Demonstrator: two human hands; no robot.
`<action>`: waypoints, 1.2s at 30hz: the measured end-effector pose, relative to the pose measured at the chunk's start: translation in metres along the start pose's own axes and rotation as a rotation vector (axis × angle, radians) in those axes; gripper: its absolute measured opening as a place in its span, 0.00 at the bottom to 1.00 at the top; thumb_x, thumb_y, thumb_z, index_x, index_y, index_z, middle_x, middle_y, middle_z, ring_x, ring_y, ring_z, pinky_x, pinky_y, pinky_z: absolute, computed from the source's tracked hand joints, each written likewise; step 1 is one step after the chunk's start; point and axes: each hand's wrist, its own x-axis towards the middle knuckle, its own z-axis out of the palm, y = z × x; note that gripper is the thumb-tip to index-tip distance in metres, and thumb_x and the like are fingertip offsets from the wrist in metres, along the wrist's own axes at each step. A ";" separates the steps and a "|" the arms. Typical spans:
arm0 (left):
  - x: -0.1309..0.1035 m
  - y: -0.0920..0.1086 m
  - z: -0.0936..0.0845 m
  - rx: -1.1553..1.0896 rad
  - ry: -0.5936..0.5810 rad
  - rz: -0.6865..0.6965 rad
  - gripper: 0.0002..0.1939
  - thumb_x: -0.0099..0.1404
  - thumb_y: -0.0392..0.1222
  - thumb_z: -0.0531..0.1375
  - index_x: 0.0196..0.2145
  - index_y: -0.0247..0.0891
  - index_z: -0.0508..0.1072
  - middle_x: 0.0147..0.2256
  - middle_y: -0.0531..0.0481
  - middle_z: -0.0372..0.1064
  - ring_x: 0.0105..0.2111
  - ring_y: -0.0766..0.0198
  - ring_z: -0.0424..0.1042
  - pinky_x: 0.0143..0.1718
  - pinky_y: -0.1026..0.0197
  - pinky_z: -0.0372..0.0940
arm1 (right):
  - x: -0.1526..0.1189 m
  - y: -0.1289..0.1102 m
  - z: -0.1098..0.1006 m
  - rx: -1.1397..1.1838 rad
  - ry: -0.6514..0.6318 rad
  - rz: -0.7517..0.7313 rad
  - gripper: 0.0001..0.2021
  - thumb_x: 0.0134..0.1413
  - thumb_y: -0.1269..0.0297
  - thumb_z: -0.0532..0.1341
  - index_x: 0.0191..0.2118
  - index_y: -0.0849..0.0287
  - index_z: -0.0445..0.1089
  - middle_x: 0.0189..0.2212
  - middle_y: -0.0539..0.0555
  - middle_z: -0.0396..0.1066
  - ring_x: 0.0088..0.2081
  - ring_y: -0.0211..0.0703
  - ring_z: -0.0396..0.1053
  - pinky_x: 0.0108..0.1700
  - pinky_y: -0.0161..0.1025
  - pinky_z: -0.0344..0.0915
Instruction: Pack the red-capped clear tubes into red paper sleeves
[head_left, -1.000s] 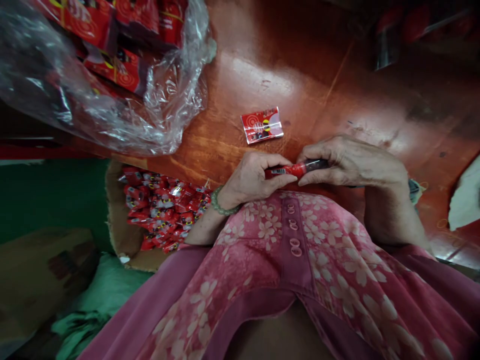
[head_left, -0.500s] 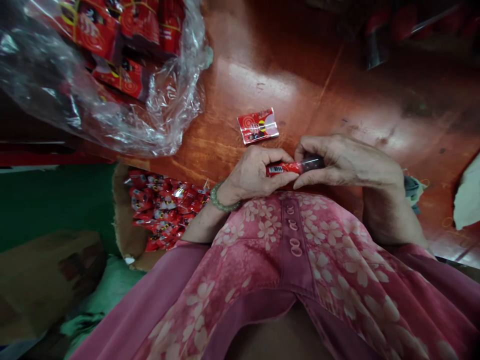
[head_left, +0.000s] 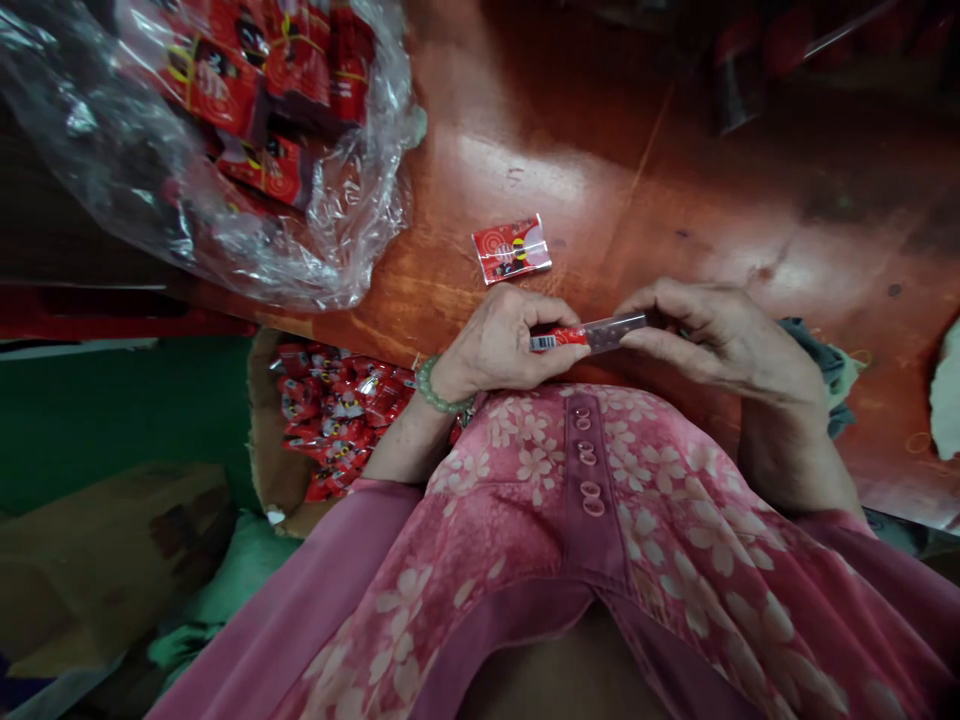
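A narrow red packet with a barcode and a clear section (head_left: 564,338) lies crosswise close in front of the pink floral apron. Around its red end my left hand (head_left: 504,340) is closed, thumb and fingers gripping it. My right hand (head_left: 697,335) pinches at the clear end, its thumb and forefinger close together there; whether it also holds something small is hidden. Just beyond my left hand, a flat red printed packet (head_left: 512,248) rests on the reddish-brown wooden table (head_left: 570,215).
At the upper left is a clear plastic bag (head_left: 337,250) with banded red packets. Below the table's edge, a cardboard box (head_left: 271,440) holds many small red packets. Bluish-green cloth (head_left: 825,375) lies by my right wrist, with pale material (head_left: 946,395) at the far right.
My right hand has moved right, from the packet's middle to its clear end. The clear section, dark before, now looks lighter. The view has shifted slightly.
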 end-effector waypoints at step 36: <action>0.026 -0.007 0.008 -0.924 0.678 -0.169 0.25 0.52 0.63 0.74 0.34 0.39 0.78 0.38 0.46 0.83 0.44 0.56 0.82 0.48 0.55 0.74 | 0.065 -0.005 0.065 0.860 0.429 0.091 0.21 0.51 0.44 0.72 0.40 0.53 0.70 0.32 0.48 0.78 0.29 0.38 0.79 0.36 0.37 0.78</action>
